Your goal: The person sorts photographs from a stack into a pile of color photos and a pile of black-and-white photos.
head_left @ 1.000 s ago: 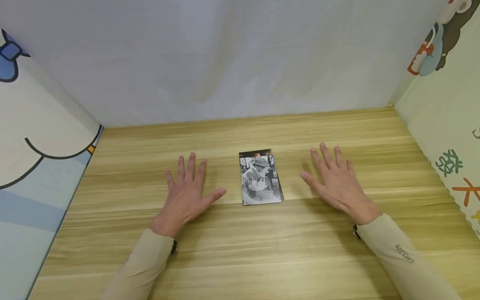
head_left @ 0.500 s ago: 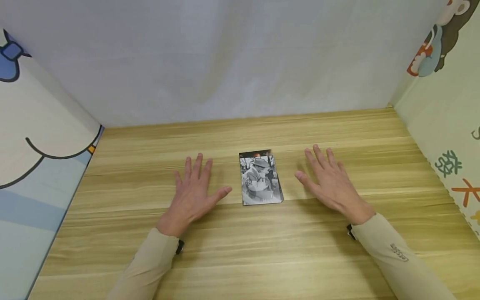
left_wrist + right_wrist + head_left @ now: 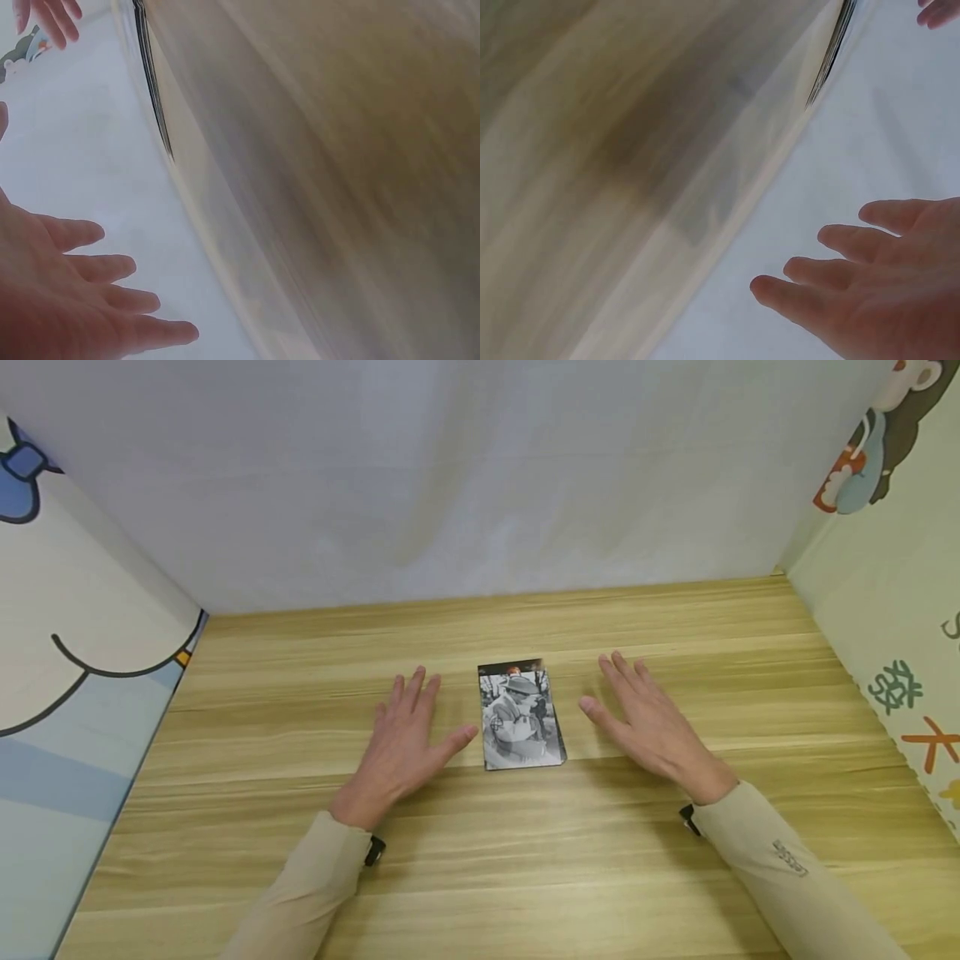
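Observation:
A small stack of photo prints (image 3: 522, 714) lies flat on the table, its top print a black-and-white picture of a figure in a hat. Its layered edge shows dark in the left wrist view as a thin stack (image 3: 154, 90). To its left is my left hand (image 3: 401, 743), palm down with fingers straight, thumb tip just short of the stack's left edge. On the other side, my right hand (image 3: 656, 731) has its fingers extended and its thumb pointing at the stack, with a wider gap between. Neither hand holds anything. In the right wrist view, the right fingers (image 3: 802, 292) are spread.
The wood-grain table (image 3: 480, 877) meets a pale cloth wall (image 3: 480, 485) at the back. Side panels with cartoon prints stand at left (image 3: 67, 693) and right (image 3: 892, 602). Both forearms have beige sleeves (image 3: 307, 877) with dark bands at the wrists.
Both hands have moved inward toward the stack of photo prints, the left hand going right and the right hand going left. The stack has stayed in place.

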The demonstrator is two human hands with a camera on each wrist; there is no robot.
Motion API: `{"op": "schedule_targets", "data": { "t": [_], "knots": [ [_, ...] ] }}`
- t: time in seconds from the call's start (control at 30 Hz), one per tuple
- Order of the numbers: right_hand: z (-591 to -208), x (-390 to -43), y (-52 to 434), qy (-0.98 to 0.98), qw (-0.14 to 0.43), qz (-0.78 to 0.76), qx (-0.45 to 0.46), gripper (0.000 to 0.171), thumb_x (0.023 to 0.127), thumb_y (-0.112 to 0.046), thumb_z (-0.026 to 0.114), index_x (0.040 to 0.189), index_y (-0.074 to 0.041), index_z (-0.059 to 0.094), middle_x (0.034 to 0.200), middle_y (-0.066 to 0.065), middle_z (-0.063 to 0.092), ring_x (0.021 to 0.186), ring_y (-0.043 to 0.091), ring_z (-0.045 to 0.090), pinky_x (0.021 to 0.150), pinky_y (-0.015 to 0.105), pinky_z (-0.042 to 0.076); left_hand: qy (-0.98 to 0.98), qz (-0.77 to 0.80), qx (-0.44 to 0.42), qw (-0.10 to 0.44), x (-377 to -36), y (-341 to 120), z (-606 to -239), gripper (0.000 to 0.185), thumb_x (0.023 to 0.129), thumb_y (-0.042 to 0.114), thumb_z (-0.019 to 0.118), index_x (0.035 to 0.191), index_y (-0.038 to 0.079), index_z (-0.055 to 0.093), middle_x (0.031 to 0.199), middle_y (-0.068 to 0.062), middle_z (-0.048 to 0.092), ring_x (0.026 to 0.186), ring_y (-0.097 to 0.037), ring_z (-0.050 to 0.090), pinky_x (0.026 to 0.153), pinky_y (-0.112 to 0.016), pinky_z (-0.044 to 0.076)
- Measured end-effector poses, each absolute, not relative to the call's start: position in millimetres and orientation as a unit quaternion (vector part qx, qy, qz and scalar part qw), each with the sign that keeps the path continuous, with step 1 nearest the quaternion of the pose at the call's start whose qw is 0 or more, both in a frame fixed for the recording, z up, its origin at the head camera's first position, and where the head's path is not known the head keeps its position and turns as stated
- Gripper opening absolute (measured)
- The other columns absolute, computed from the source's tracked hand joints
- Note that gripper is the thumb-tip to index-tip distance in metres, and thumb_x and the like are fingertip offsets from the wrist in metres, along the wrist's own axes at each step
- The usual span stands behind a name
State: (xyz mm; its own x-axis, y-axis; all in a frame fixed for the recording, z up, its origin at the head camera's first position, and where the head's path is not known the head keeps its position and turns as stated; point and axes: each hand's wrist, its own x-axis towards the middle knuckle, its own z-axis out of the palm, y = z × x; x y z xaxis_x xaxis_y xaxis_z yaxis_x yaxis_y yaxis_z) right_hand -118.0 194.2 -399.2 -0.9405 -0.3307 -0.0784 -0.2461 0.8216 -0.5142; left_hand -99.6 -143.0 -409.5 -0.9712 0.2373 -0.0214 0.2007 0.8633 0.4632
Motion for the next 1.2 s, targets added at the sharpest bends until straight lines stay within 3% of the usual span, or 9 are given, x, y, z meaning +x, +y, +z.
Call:
{"op": "schedule_targets", "data": {
  "t": [0.4,0.8,1.1,1.2],
  "knots": [
    [-399.0,-121.8,183.3,0.94,0.092,-0.288,-0.158,0.084,0.108,-0.06,0.031,0.164,0.0,0.013,0.17,0.021,0.012,0.155,0.045,0.011,0.126,0.057,0.009,0.946,0.299,0.109,0.058,-99.3,-134.5,-408.0,0.094,0.099,0.066,0.05,0.164,0.004,0.024,0.171,-0.018,0.014,0.157,-0.041,0.009,0.125,-0.06,0.013],
    [-400.5,-123.4,174.4,0.928,0.116,-0.321,-0.152,0.083,0.109,-0.059,0.03,0.164,0.001,0.015,0.169,0.022,0.015,0.154,0.045,0.017,0.125,0.06,0.013,0.931,0.342,0.092,0.086,-101.0,-129.9,-407.2,0.091,0.1,0.066,0.049,0.165,0.007,0.024,0.172,-0.015,0.015,0.157,-0.038,0.013,0.124,-0.06,0.017],
    [-399.9,-124.7,167.1,0.916,0.125,-0.358,-0.131,0.078,0.109,-0.053,0.038,0.163,0.001,0.021,0.167,0.024,0.023,0.152,0.046,0.024,0.124,0.061,0.018,0.917,0.382,0.082,0.082,-103.3,-126.8,-409.1,0.084,0.102,0.06,0.05,0.162,0.006,0.031,0.167,-0.018,0.027,0.153,-0.039,0.027,0.122,-0.06,0.024],
    [-399.4,-124.6,163.9,0.911,0.122,-0.372,-0.129,0.075,0.109,-0.049,0.041,0.162,0.001,0.024,0.164,0.025,0.03,0.148,0.047,0.032,0.121,0.062,0.025,0.912,0.395,0.074,0.084,-104.2,-125.7,-409.6,0.081,0.102,0.058,0.051,0.161,0.006,0.033,0.166,-0.019,0.031,0.151,-0.039,0.031,0.122,-0.06,0.026]
  ]
}}
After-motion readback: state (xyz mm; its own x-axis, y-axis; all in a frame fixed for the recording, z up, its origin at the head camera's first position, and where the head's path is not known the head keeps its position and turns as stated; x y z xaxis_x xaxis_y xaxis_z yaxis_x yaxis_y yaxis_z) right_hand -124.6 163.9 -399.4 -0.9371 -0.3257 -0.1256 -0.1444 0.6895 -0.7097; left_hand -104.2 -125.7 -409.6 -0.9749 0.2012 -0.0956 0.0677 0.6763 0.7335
